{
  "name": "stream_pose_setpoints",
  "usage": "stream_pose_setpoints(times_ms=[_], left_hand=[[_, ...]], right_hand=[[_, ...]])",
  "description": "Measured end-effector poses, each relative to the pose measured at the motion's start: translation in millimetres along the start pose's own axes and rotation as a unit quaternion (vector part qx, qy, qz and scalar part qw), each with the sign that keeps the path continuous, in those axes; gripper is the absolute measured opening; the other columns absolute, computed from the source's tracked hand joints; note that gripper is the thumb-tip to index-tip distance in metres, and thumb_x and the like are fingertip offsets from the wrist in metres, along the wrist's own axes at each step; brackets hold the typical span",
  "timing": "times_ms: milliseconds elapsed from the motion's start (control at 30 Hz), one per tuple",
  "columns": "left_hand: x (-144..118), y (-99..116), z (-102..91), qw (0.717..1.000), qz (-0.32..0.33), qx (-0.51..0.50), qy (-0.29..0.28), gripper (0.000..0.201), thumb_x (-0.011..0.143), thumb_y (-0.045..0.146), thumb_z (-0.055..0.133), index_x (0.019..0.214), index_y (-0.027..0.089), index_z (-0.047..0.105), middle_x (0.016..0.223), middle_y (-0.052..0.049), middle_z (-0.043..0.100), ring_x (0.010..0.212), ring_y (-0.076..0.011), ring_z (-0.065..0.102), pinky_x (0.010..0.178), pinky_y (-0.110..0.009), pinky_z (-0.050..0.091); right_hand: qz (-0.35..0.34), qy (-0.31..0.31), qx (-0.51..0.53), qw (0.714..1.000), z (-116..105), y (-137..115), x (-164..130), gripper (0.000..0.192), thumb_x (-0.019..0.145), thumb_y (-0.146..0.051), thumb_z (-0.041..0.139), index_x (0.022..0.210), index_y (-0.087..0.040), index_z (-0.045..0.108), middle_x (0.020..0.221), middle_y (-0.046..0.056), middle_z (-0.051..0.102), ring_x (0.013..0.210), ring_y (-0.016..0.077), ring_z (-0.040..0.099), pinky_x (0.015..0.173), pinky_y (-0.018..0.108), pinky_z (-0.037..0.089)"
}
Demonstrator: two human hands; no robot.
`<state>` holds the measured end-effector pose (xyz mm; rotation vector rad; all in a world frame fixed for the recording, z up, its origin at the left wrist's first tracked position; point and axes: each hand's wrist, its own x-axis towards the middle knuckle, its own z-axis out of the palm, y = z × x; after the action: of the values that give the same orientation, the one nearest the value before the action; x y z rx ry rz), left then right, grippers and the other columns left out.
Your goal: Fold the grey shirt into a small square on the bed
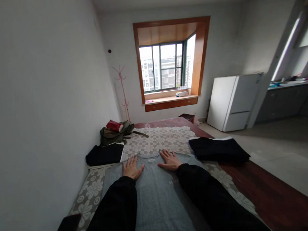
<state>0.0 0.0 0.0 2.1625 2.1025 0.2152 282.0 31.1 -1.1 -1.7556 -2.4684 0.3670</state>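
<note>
A grey T-shirt (155,194) lies spread flat on a table covered with a floral lace cloth (158,140), its collar pointing away from me. My left hand (132,167) rests palm down on the shirt just left of the collar, fingers apart. On the shirt just right of the collar lies my right hand (169,160), also flat and open. Both arms wear black sleeves. Neither hand holds anything.
A folded black garment (218,148) lies right of the shirt, another black one (105,154) at the left by the wall. An olive bag (115,133) with a red item sits farther back. A white fridge (233,101) and pink coat stand (123,93) stand beyond.
</note>
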Motion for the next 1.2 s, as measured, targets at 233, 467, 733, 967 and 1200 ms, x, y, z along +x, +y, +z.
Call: stream_pose_setpoints(times_ms=[233, 467, 733, 967, 1200], left_hand=[[-23, -30, -20.0, 0.999, -0.036, -0.003, 0.015, 0.063, 0.096, 0.046, 0.03, 0.152, 0.017, 0.035, 0.162, -0.012, 0.03, 0.152, -0.0306, 0.018, 0.118, -0.065, 0.009], [-43, -45, -35.9, 1.0, -0.01, -0.018, 0.008, 0.059, 0.099, 0.047, 0.027, 0.151, 0.021, 0.036, 0.162, -0.007, 0.031, 0.151, -0.0266, 0.02, 0.121, -0.055, 0.012], [-143, -84, -25.7, 0.997, -0.067, 0.019, 0.034, 0.063, 0.099, 0.048, 0.03, 0.154, 0.018, 0.032, 0.162, -0.01, 0.03, 0.151, -0.0346, 0.018, 0.119, -0.064, 0.012], [-186, -81, -27.9, 0.997, -0.06, 0.038, 0.006, 0.06, 0.1, 0.047, 0.032, 0.154, 0.02, 0.033, 0.163, -0.009, 0.027, 0.151, -0.0305, 0.017, 0.121, -0.058, 0.006], [-322, -109, -11.3, 0.99, -0.007, -0.036, 0.135, 0.055, 0.096, 0.044, 0.039, 0.146, 0.022, 0.046, 0.156, -0.009, 0.043, 0.145, -0.0278, 0.035, 0.123, -0.051, 0.021]], right_hand=[[0.115, 0.022, -0.039, 0.992, -6, 28, -31, 0.085, 0.09, -0.076, 0.025, 0.16, -0.028, 0.013, 0.167, 0.005, 0.008, 0.152, 0.0328, 0.0, 0.114, 0.066, -0.009], [0.088, 0.011, -0.02, 0.996, -32, 32, -55, 0.072, 0.099, -0.062, 0.019, 0.16, -0.023, 0.015, 0.166, 0.007, 0.011, 0.151, 0.0309, 0.01, 0.117, 0.059, 0.006], [0.093, 0.056, -0.055, 0.993, -8, 68, -151, 0.065, 0.101, -0.051, 0.029, 0.156, -0.016, 0.029, 0.164, 0.012, 0.018, 0.15, 0.0317, 0.013, 0.118, 0.055, 0.007], [0.092, 0.044, -0.059, 0.993, 6, 70, -192, 0.065, 0.1, -0.048, 0.033, 0.155, -0.014, 0.033, 0.164, 0.014, 0.02, 0.15, 0.0304, 0.018, 0.119, 0.053, 0.011], [0.065, 0.208, -0.009, 0.976, 62, 91, -336, 0.064, 0.095, -0.055, 0.034, 0.15, -0.022, 0.04, 0.156, 0.009, 0.04, 0.144, 0.0297, 0.035, 0.119, 0.057, 0.024]])
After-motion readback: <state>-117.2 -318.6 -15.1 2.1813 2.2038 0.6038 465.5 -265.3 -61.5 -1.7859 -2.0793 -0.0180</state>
